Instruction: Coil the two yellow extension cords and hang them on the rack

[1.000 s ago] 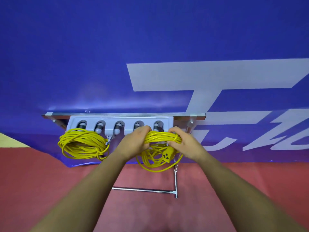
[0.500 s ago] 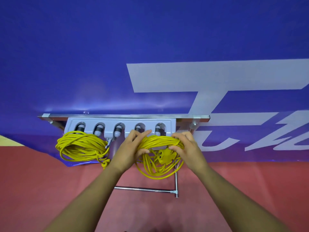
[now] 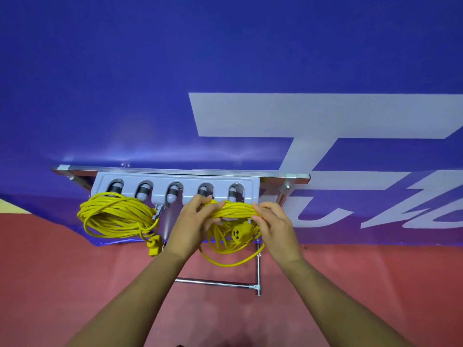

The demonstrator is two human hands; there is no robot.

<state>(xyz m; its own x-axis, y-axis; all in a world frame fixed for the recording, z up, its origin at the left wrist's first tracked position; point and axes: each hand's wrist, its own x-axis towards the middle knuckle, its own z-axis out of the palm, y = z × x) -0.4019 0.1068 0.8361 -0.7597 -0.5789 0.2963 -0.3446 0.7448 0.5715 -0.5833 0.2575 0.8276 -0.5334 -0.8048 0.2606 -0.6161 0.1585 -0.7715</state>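
Hanging second coiled cord (image 3: 235, 212): bundle top gripped by left hand (image 3: 193, 224) and right hand (image 3: 273, 226), held at right pegs of rack (image 3: 175, 182); first coil (image 3: 115, 216) hung at left. All loops to be lifted over one peg together, socket end (image 3: 239, 232) kept clear

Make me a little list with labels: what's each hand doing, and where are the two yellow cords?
Left hand: grips the second coil's left side
Right hand: grips its right side
First coil: hangs at the rack's left end, plug dangling
Second coil: held just below the rack's two right pegs; hooked or not, cannot tell
Socket end: dangles under the second coil
Behind: blue banner
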